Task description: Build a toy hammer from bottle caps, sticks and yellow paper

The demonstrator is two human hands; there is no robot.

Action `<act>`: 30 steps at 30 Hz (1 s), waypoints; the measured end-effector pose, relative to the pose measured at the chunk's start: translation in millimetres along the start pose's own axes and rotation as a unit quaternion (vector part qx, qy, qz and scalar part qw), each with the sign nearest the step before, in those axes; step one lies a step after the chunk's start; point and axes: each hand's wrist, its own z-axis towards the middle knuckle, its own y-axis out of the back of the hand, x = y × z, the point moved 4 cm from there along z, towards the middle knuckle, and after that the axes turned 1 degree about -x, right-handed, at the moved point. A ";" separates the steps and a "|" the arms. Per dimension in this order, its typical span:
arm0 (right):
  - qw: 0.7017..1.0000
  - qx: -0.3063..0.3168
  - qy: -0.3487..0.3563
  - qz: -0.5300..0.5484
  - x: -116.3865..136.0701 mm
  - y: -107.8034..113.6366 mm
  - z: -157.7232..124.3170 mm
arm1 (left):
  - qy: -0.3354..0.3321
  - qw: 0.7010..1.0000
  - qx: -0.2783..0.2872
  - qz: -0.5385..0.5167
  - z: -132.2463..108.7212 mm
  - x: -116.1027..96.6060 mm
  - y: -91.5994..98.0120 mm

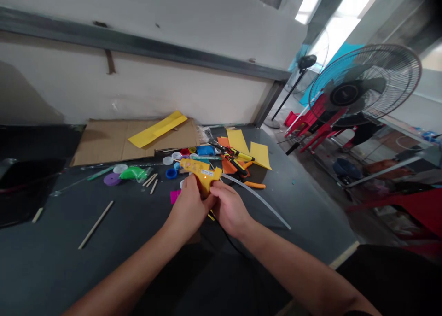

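Note:
A yellow hot glue gun (206,174) is held up over the near middle of the dark table, its nozzle pointing left and a small orange light glowing on its side. My left hand (189,201) is closed around its grip from the left. From the right, my right hand (229,207) closes on the grip's back and lower part; its fingertips are partly hidden. A black cord (228,237) hangs below my hands. Behind the gun, a clear glue stick (264,201) curves across the table. Beside my left hand lies a magenta cap (175,196).
Cardboard (110,141) with a folded yellow paper strip (157,129) lies at the back. Pliers (236,161), yellow sheets (260,155), an orange-handled tool (254,185), bottle caps (171,173), green clay-like stuff (134,173) and wooden sticks (95,225) surround the hands. A fan (348,95) stands right.

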 end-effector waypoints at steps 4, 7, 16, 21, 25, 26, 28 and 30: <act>0.997 0.037 0.010 -0.068 11.9 -5.6 1.7 | -0.028 0.999 -0.015 -0.016 2.9 -0.6 6.0; 0.967 0.089 0.035 -0.235 25.8 -6.0 -7.0 | -0.018 1.000 -0.021 -0.005 7.1 -1.4 13.8; 0.723 -0.041 0.323 -0.610 69.3 14.0 -14.5 | -0.020 0.997 -0.077 0.026 20.2 -0.2 34.2; 0.705 -0.010 0.321 -0.633 59.8 11.9 -10.5 | -0.071 0.991 -0.100 -0.049 16.6 2.6 28.2; 0.702 -0.016 0.335 -0.628 60.5 7.7 -16.0 | -0.021 0.994 -0.110 0.004 15.3 2.9 27.3; 0.701 -0.015 0.336 -0.629 60.8 7.0 -17.0 | -0.007 0.993 -0.113 0.026 15.1 2.6 28.1; 0.700 -0.013 0.338 -0.629 61.2 6.7 -18.3 | 0.009 0.992 -0.112 0.063 14.9 1.7 29.7; 0.700 -0.013 0.336 -0.630 60.8 7.3 -18.7 | 0.009 0.989 -0.108 0.102 14.8 0.6 30.8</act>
